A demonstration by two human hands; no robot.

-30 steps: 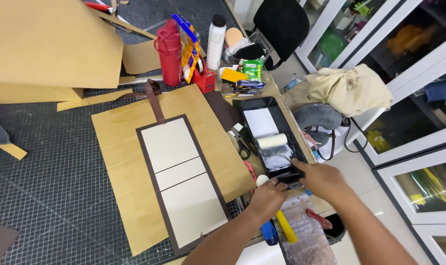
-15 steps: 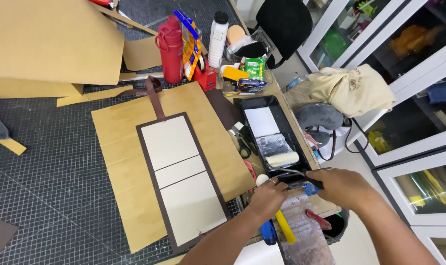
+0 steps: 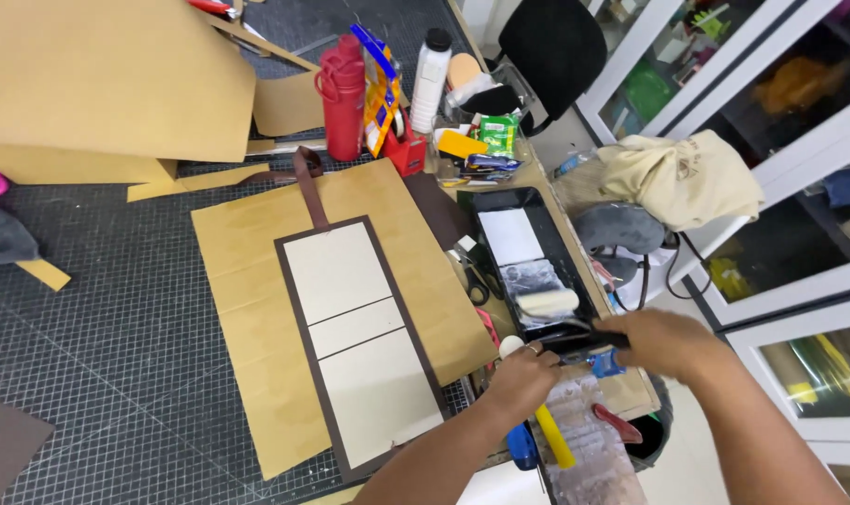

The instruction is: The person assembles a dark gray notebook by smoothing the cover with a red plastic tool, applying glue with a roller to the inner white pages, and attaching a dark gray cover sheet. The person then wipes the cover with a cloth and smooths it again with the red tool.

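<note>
- Both hands work at the near end of the black plastic paint tray (image 3: 537,257). The right hand (image 3: 663,341) has its fingers clamped on the dark roller handle (image 3: 588,337), whose small cream foam roller (image 3: 548,302) lies in the tray just beyond the fingertips.
- The left hand (image 3: 523,379) has its fingers curled together at the tray's near edge; what they grip cannot be told.
- Judged step: loading the roller.
- The brown-bordered board with three cream panels (image 3: 359,332) lies left of the left fingers, on kraft cardboard (image 3: 247,281).
- A next move would call for a level lift of the roller.
</note>
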